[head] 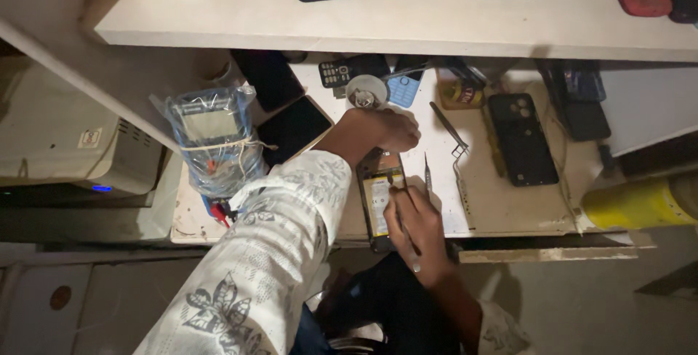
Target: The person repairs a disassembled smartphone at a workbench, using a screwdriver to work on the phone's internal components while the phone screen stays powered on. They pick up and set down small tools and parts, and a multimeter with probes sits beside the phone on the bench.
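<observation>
An opened phone (378,199) with its back off lies on the low work table (502,210), its yellowish battery showing. My left hand (385,128) rests at the phone's far end, fingers curled on its top edge. My right hand (413,226) sits over the phone's near half and pinches a thin metal tool (401,180) whose tip points into the phone's upper part. My patterned white sleeve (269,268) covers the left forearm.
A slim tweezer (427,173) and a longer tool (449,128) lie right of the phone. A black phone case (522,139), a bagged meter (214,140), a dark phone (294,128), a tape roll (366,92) and a yellow cylinder (640,204) surround it. A shelf (291,21) above holds more phones.
</observation>
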The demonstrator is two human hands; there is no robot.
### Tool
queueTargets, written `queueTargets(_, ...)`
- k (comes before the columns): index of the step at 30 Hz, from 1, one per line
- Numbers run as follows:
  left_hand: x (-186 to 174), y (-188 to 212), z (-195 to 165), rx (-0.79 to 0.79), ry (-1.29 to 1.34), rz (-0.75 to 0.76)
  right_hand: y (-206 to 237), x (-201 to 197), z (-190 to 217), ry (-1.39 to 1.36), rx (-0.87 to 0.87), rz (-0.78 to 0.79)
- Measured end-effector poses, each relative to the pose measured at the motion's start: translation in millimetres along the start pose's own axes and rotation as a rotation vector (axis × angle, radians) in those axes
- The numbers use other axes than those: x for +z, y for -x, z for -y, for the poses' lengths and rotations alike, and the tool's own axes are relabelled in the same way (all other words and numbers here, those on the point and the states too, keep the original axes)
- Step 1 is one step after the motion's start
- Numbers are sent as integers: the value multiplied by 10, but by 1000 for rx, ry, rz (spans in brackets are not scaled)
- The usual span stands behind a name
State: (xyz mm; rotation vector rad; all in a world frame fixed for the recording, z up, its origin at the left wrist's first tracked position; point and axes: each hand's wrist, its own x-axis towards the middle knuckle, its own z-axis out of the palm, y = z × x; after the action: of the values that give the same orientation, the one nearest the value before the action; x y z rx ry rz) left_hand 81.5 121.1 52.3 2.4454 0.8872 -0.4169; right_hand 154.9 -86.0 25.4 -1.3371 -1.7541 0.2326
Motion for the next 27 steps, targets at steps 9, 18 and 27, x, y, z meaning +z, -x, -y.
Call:
queueTargets(9,-57,-29,-4,-117,64,40,22,58,-99,43,-2,-3)
queueTargets(18,-153,-87,97,-113,260,191,7,31,-32,22,43,0)
queueTargets(27,-276,-120,229,-86,362,341,-36,-2,9,26,13,-14)
